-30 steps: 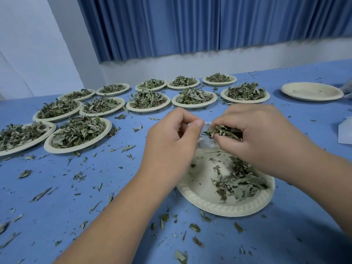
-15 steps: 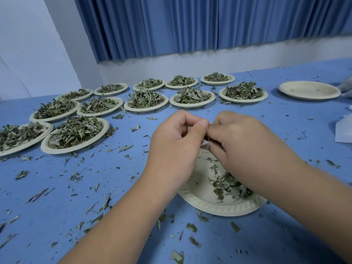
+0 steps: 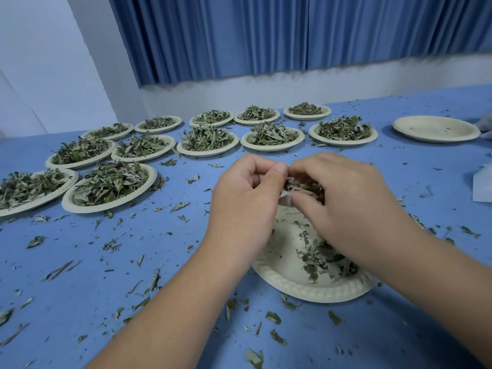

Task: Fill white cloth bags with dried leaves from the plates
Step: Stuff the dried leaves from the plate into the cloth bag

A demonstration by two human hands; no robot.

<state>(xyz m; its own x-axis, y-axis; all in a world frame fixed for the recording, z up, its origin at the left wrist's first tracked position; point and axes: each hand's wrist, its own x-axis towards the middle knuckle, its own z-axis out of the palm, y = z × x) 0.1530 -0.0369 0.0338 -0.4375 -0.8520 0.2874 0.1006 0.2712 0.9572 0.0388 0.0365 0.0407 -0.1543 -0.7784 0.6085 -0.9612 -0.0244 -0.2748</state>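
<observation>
- White cloth bag (image 3: 285,194) is peeking out between the hands, over the near paper plate (image 3: 306,294).
- Left hand (image 3: 247,198) is pinching its mouth, right hand (image 3: 346,203) is gripping dried leaves (image 3: 303,186), so I reckon stuffing's happening.
- Next it's needing a careful push inside.

Light: even, cool, moderately bright; diffuse, source out of view. Bluish cast over the wall (image 3: 53,75) and the bench (image 3: 80,275). Shadows soft: a darker patch on the bench between the forearms (image 3: 165,315) and under the near rim of the closest plate (image 3: 306,292). The far plates (image 3: 207,153) throw only thin rims of shade. Plate surfaces matte, evenly lit. Sharp at centre: left hand (image 3: 247,206) and right hand (image 3: 351,206). Hem of the curtain (image 3: 266,35) ragged, smeared. Wide-angle distortion — forearms stretch toward the lower corners, bench's far edge bows; things at the right edge are soft.
</observation>
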